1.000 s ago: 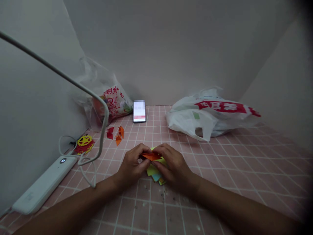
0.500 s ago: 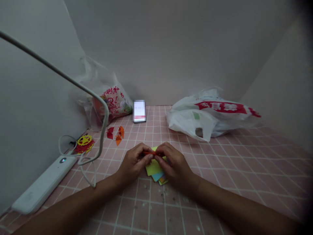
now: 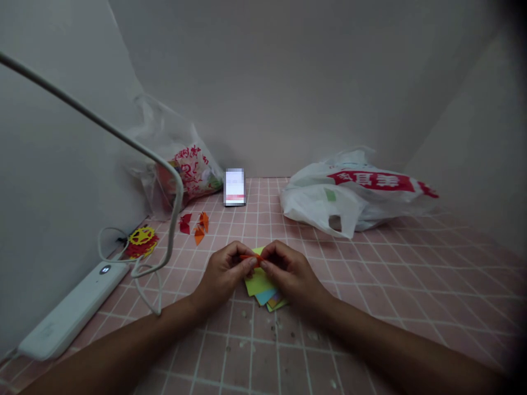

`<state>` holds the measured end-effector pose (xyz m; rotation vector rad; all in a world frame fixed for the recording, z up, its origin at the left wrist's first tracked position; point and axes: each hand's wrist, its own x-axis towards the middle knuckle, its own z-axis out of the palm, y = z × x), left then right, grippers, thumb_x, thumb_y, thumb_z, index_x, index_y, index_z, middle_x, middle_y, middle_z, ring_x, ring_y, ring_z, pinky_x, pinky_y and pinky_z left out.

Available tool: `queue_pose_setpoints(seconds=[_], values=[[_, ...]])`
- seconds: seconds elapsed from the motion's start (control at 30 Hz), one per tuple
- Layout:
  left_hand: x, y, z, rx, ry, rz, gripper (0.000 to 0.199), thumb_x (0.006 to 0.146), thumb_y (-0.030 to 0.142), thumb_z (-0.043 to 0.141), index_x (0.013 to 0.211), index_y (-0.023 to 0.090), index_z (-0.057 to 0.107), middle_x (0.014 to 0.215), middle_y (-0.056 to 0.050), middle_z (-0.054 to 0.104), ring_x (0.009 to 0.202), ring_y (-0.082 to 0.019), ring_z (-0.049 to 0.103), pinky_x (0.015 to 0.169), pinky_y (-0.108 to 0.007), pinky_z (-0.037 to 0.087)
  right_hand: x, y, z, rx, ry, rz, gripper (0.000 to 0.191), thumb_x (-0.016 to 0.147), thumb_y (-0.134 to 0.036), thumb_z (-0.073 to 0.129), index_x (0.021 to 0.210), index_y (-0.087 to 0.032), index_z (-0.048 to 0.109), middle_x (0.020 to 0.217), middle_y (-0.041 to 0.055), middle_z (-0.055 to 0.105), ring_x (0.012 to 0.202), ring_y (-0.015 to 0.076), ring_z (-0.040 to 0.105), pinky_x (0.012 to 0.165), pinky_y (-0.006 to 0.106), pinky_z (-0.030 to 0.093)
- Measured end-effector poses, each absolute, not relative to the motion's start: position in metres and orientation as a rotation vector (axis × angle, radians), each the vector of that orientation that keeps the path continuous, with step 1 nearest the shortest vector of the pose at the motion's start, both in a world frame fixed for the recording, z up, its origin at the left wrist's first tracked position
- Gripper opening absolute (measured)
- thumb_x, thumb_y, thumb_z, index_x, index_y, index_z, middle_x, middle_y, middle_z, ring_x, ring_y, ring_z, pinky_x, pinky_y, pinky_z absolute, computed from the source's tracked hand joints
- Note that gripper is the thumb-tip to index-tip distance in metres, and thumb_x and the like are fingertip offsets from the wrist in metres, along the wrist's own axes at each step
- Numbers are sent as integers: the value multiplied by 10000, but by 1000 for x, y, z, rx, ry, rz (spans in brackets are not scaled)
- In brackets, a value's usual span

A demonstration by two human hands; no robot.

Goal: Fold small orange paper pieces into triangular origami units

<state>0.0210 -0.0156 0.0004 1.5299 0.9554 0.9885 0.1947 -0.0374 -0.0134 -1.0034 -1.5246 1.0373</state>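
Between my two hands is a small folded piece of orange-red paper (image 3: pixel 258 258), largely hidden by the fingers. My left hand (image 3: pixel 225 272) pinches its left end between thumb and fingers. The other end is pinched by my right hand (image 3: pixel 293 272), its fingertips close to the left thumb. Just beneath the hands lies a loose stack of coloured paper sheets (image 3: pixel 256 284), yellow on top with blue and orange edges showing below. Further left on the table are small folded paper pieces: a red one (image 3: pixel 185 223) and two orange ones (image 3: pixel 201 227).
A white power strip (image 3: pixel 74 310) and a looping white cable (image 3: pixel 175 219) occupy the left side, near yellow and red cut-out shapes (image 3: pixel 142 241). At the back stand a filled clear bag (image 3: pixel 177 170), a phone with a lit screen (image 3: pixel 234 187) and a white plastic bag (image 3: pixel 329 203).
Both hands keep their pinch on the folded paper. Only slight shifts of the fingers show, with a bit more of the orange paper visible between them.
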Motion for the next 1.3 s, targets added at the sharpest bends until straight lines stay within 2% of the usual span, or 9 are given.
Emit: queue_pose_setpoints(seconds=[0.2,0.6,0.77,1.0,1.17,1.3], values=[[22,-15,2,1494,1002,984,171,770,303,698,758,153,616,619,13,617,575,-118,578,571,-241,473,192,-35,-15,-987,-1391,1175,83,799,-255,625,805,-197,566,711,-8,549,635,137,512,528,235,428],[23,-12,-1,1355,971,1011,153,736,257,709,816,154,631,646,12,651,603,-121,617,607,-251,499,193,-31,-16,-978,-1241,1304,129,717,-237,647,812,-194,572,682,-26,535,601,124,492,532,235,405],[22,-12,-3,1377,965,1065,138,748,249,704,811,155,626,659,11,652,618,-118,618,622,-249,502,193,-33,-11,-918,-1195,1384,180,732,-280,691,822,-192,563,711,-22,550,606,118,501,558,243,406],[23,-12,-3,1374,962,1063,159,744,264,708,827,159,622,689,8,651,636,-126,622,638,-262,513,193,-33,-11,-922,-1222,1324,119,764,-260,638,814,-203,546,652,-32,547,585,127,496,549,245,394],[22,-12,-2,1463,987,997,162,709,202,725,862,161,691,826,-17,678,767,-145,632,692,-249,506,192,-35,-12,-974,-1250,1303,93,742,-221,635,795,-196,563,680,-24,555,609,128,486,545,242,397],[23,-13,-2,1431,996,988,137,701,197,723,831,164,694,784,-9,678,728,-143,627,670,-246,500,193,-36,-12,-957,-1255,1298,84,727,-195,640,785,-193,580,747,-7,577,663,139,512,593,263,423]])
